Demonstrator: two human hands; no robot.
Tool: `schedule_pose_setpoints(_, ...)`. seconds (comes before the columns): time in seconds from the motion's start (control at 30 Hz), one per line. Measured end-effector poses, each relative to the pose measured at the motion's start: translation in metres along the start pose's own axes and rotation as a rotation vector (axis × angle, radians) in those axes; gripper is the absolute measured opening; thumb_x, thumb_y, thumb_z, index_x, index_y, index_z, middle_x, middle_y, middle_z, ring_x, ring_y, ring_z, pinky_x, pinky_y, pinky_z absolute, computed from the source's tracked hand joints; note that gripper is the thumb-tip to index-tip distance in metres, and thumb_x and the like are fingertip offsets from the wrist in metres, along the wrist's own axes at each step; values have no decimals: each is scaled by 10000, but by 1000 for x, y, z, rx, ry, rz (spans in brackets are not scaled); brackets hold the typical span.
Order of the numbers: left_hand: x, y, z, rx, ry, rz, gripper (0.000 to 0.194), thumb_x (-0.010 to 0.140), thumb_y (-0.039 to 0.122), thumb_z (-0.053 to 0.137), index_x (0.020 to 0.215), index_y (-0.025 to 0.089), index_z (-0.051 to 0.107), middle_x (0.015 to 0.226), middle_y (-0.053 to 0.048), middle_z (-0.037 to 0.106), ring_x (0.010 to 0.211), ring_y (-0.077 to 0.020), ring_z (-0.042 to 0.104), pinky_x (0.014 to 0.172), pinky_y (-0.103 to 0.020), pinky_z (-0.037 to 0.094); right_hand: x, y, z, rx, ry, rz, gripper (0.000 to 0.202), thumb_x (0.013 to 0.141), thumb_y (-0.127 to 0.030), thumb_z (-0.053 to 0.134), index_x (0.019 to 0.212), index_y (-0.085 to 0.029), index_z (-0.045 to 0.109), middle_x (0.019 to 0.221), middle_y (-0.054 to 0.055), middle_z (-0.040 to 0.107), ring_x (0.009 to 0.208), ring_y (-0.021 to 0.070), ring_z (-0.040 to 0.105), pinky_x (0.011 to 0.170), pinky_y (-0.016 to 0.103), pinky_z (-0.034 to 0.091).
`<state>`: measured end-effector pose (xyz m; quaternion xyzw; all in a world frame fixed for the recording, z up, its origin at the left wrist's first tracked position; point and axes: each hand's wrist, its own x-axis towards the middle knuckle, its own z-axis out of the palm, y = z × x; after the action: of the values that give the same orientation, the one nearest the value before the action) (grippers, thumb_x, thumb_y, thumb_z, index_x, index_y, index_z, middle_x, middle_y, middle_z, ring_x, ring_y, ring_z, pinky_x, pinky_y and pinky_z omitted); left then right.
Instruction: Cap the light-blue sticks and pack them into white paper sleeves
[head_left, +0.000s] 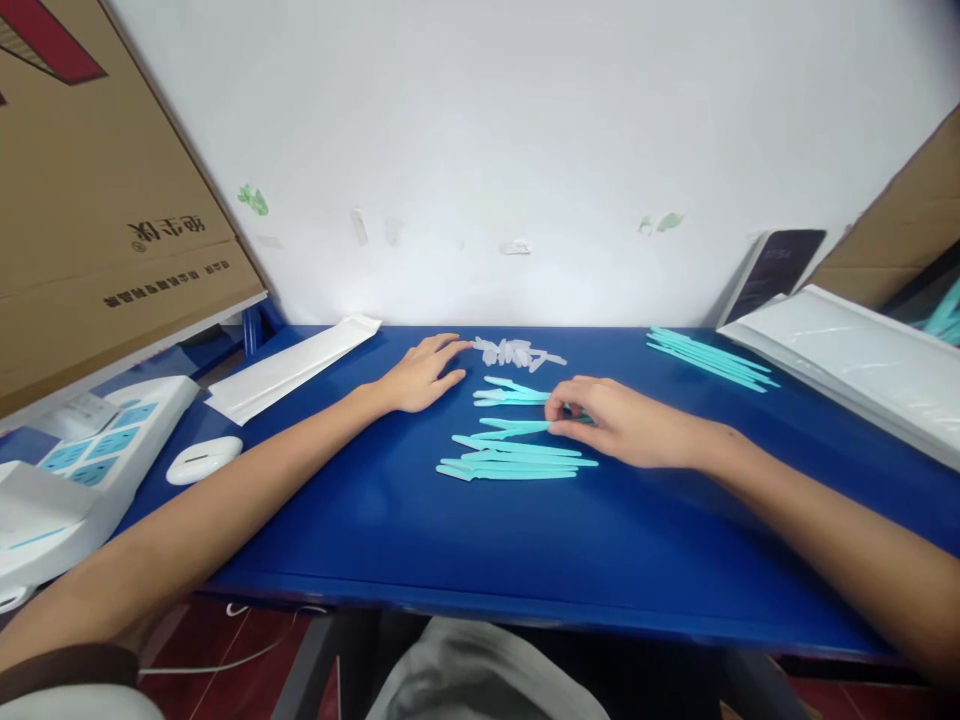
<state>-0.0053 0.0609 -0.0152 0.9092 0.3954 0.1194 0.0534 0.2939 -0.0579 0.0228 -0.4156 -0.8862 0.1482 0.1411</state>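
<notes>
Right hand (626, 420) grip pinches a teal plastic stick (517, 428); left hand (420, 375) flat, empty, beside clear caps (517, 352); more sticks (709, 358) far right.

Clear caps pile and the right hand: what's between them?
Head view: a few teal sticks lie between the clear caps pile and the right hand; the rest is bare blue table.

- Premises are presenting as a small packing or assembly workstation, not a home.
- A blue worktable (525, 560) is standing against a bare white wall (525, 120).
- Large cardboard cartons (97, 180) are leaning at both sides.
- Stacks of white pouches (292, 365) and batches of identical teal plastic sticks (517, 460) are lying sorted in rows.
</notes>
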Motion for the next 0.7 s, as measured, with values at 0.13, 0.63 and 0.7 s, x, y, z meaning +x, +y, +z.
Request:
schedule_pose_setpoints(0.13,16,-5,0,-28,44,32,558,1022,398,352,1533,176,373,1590,-165,376,1470,-329,346,1182,-567,309,2,3,4,124,187,-15,218,988,-386,496,950,-210,619,950,74,708,827,208,653,754,335,501)
schedule_pose_setpoints(0.63,2,0,-7,77,-12,92,457,1034,358,333,1409,200,540,1446,-115,585,1323,-292,536,1102,-486,395,4,26,16,23,274,29,413,1036,-403,372,1319,-218,609,1227,129,672,1125,291,637,961,458,497)
schedule_pose_setpoints(0.7,-9,0,-10,67,15,95,427,1023,334,361,1357,204,593,1389,-115,622,1268,-293,562,1072,-478,417,4,27,16,21,284,47,388,1028,-410,395,1257,-212,637,1158,125,693,1047,283,661,907,437,513)
